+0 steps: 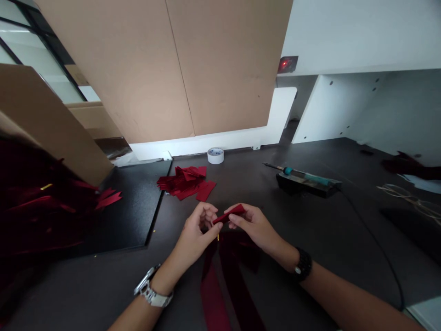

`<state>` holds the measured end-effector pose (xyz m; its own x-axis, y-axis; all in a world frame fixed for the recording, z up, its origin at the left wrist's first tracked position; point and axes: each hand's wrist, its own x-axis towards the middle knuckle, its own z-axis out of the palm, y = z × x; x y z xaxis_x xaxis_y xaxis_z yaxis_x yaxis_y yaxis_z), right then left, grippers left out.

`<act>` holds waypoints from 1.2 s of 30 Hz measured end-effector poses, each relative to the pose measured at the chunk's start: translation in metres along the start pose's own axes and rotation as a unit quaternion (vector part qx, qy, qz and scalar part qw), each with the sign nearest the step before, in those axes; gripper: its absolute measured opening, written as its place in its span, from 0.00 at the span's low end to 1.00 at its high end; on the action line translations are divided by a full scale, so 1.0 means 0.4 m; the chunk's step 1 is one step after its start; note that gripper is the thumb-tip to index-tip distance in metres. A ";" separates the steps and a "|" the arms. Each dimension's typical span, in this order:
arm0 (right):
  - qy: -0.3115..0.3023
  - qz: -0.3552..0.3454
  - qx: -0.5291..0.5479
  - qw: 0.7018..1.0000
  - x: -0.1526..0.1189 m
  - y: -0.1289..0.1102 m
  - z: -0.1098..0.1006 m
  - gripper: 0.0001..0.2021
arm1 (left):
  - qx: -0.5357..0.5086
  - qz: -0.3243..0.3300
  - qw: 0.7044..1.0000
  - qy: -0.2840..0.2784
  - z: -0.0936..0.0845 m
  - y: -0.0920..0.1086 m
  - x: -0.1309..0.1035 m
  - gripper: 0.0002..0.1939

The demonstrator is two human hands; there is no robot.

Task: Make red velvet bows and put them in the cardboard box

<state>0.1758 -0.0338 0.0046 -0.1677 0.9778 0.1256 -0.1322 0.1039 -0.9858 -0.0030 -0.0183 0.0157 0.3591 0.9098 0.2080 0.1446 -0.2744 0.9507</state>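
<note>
Between my two hands is a small folded strip of red fabric [237, 210]. My left hand [200, 226] pinches its left end between thumb and fingers. The right end is gripped by my right hand [253, 226], thumb on top. Just below them lies a dark red velvet ribbon bow [237, 262], its long tails reaching toward the near edge of the view, with a bit of gold at its top. A pile of cut red fabric pieces [186, 181] lies beyond my left hand.
A white tape roll [215, 156] stands near the back edge. On the right a soldering iron [303, 176] rests on a black holder [310, 186], its cable trailing forward. At left, red ribbons [44, 202] heap beside a cardboard box [51, 115] and black board [138, 207].
</note>
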 end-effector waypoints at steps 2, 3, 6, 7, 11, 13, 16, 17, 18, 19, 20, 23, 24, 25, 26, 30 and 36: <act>-0.002 0.002 -0.002 1.000 -0.001 0.001 0.001 0.13 | -0.021 -0.026 0.999 -0.027 0.001 -0.003 0.000 0.14; -0.003 0.002 -0.005 1.000 -0.001 0.003 0.001 0.13 | -0.022 -0.039 0.998 -0.039 0.002 -0.005 0.000 0.13; 0.002 0.001 -0.019 1.000 -0.001 0.006 0.001 0.13 | -0.007 -0.063 0.997 -0.038 0.001 -0.008 0.000 0.12; 0.005 -0.001 -0.025 1.000 0.000 0.007 0.001 0.14 | -0.001 -0.064 0.998 -0.028 0.000 -0.007 0.000 0.12; 0.013 -0.008 -0.048 0.999 0.003 0.008 -0.004 0.17 | 0.002 -0.072 0.997 -0.001 -0.005 0.006 0.004 0.12; 0.015 -0.002 -0.060 0.998 0.005 0.006 -0.007 0.19 | 0.005 -0.076 0.997 0.005 -0.006 0.013 0.007 0.12; 0.020 0.013 -0.076 0.997 0.009 0.005 -0.012 0.21 | 0.010 -0.079 0.997 0.011 -0.006 0.016 0.010 0.12; 0.024 0.016 -0.079 0.996 0.011 0.005 -0.013 0.21 | 0.010 -0.080 0.997 0.011 -0.006 0.015 0.010 0.11; 0.030 0.020 -0.081 0.996 0.012 0.005 -0.014 0.21 | 0.009 -0.082 0.997 0.010 -0.006 0.014 0.010 0.11; 0.037 0.023 -0.079 0.996 0.012 0.005 -0.014 0.21 | 0.006 -0.085 0.996 0.009 -0.006 0.013 0.010 0.11; 0.046 0.024 -0.070 0.996 0.012 0.005 -0.014 0.20 | 0.004 -0.088 0.996 0.008 -0.006 0.012 0.009 0.11; 0.051 0.019 -0.010 0.998 0.007 0.004 -0.007 0.17 | -0.012 -0.091 0.996 0.012 -0.004 0.011 0.006 0.11; 0.039 0.016 0.008 0.999 0.004 0.003 -0.002 0.17 | -0.019 -0.090 0.996 0.012 -0.002 0.011 0.005 0.11; 0.023 0.015 0.019 0.999 0.001 0.003 0.002 0.17 | -0.028 -0.088 0.996 0.010 0.002 0.012 0.003 0.11; 0.007 0.016 0.022 1.000 -0.002 0.004 0.007 0.17 | -0.035 -0.086 0.996 0.005 0.006 0.012 0.001 0.11; 0.010 0.022 0.002 1.000 -0.008 0.008 0.017 0.16 | -0.046 -0.081 0.996 -0.013 0.021 0.009 -0.004 0.11; 0.048 0.027 -0.011 0.998 -0.001 0.010 0.012 0.18 | -0.034 -0.091 0.995 -0.013 0.022 0.008 -0.004 0.12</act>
<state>0.1706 -0.0346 0.0013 -0.0801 0.9949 0.0611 -0.1036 0.0526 -0.9932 0.0049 -0.0236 0.0166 0.3565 0.9340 0.0248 0.1480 -0.0826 0.9855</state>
